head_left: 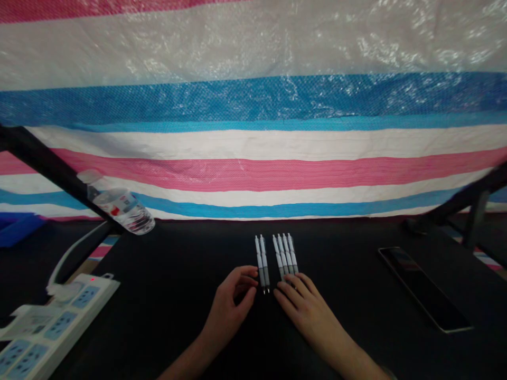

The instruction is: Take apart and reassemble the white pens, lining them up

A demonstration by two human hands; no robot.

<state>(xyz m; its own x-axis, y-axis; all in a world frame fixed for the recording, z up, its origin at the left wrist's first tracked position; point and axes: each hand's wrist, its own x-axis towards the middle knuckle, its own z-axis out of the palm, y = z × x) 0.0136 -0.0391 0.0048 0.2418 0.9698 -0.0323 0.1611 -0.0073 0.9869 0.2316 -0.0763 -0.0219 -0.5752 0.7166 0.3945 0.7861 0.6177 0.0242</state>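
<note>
Two white-and-grey pens (262,262) lie side by side on the black table, tips toward me. To their right, several matching pens (282,252) form a second group, a narrow gap between the two. My left hand (233,301) is just left of the pair, fingers loosely curved and thumb apart, with nothing in its grasp; its fingertips are very close to the nearest pen, and I cannot tell if they touch. My right hand (303,303) lies palm down with fingers spread, fingertips over the lower ends of the right group and hiding those pen tips.
A dark-screened phone (423,289) lies at the right. At the left are a white power strip (67,322) with a plugged-in cable, a tilted clear plastic bottle (125,210) and a blue tray (18,228). A striped plastic sheet (253,174) hangs behind the table (190,243).
</note>
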